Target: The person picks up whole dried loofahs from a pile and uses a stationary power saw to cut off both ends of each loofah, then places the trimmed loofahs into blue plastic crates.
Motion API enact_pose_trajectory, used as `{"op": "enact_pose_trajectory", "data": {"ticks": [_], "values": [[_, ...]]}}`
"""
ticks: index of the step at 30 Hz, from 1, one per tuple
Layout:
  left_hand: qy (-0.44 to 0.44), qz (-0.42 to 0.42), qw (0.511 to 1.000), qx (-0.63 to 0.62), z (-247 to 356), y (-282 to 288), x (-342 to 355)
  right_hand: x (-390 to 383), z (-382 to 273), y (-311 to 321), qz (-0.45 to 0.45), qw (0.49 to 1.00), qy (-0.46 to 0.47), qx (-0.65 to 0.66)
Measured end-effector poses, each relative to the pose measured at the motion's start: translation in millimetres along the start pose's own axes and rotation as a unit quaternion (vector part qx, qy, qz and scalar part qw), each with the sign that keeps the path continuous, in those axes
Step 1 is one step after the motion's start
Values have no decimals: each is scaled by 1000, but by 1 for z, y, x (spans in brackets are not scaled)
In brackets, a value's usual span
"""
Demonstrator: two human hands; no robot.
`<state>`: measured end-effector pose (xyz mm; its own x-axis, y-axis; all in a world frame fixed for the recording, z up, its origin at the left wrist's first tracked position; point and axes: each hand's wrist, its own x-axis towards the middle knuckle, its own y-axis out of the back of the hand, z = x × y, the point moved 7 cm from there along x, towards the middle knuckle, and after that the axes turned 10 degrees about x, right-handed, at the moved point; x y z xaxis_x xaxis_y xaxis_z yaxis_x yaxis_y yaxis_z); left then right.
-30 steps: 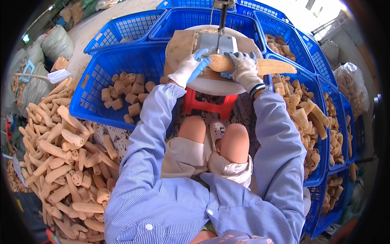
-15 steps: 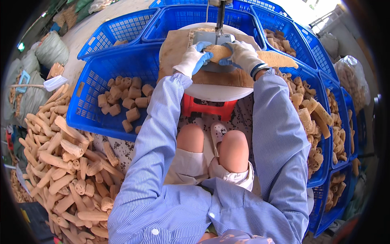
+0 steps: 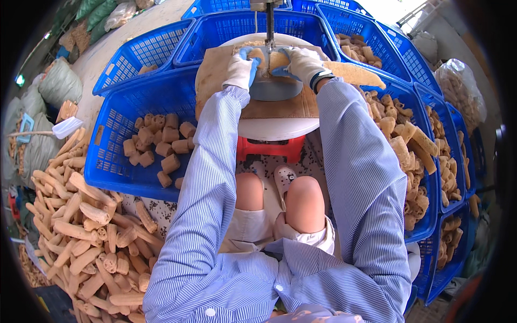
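My left hand (image 3: pixel 238 71), in a white glove with blue fingers, grips a short cut piece of loofah (image 3: pixel 258 57). In a glove of the same kind, my right hand (image 3: pixel 304 64) is closed around a long dried loofah (image 3: pixel 356 74), whose far end sticks out to the right past my wrist. A narrow gap parts the two pieces, and the upright metal bar of a cutting machine (image 3: pixel 270 26) comes down at that gap. Both hands are over a grey metal plate (image 3: pixel 276 91) set on a brown covered board (image 3: pixel 210 81) atop a round white table (image 3: pixel 280 130).
Left of the table, a blue basket (image 3: pixel 110 156) holds short loofah pieces (image 3: pixel 156 137). A heap of whole loofahs (image 3: pixel 91 231) lies at the lower left. More blue baskets with loofahs (image 3: pixel 412 145) line the right. A red stool (image 3: pixel 269 149) shows under the table.
The loofah, whole between my hands before, is now split into a short left piece and a long right piece. My hands have moved slightly apart, and the whole view has shifted a little.
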<state>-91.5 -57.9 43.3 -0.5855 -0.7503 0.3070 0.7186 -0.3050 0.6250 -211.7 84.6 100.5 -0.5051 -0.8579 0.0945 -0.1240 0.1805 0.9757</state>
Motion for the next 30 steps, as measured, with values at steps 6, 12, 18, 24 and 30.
{"op": "enact_pose_trajectory", "data": {"ticks": [6, 12, 18, 24, 30], "values": [[104, 202, 869, -440, 10, 51, -92, -43, -11, -2, 46, 998, 35, -27], [-174, -56, 918, -351, 222, 10, -210, -120, -10, -21, 158, 961, 8, 225], [-533, -58, 844, -23, 302, -17, -311, -191, -35, -11, 273, 956, 106, -22], [-76, 87, 990, -83, 126, 65, -226, -235, -52, 4, 340, 927, 158, -20], [-14, -125, 927, -354, 59, 86, -225, -245, -61, 11, 216, 967, 129, -34]]}}
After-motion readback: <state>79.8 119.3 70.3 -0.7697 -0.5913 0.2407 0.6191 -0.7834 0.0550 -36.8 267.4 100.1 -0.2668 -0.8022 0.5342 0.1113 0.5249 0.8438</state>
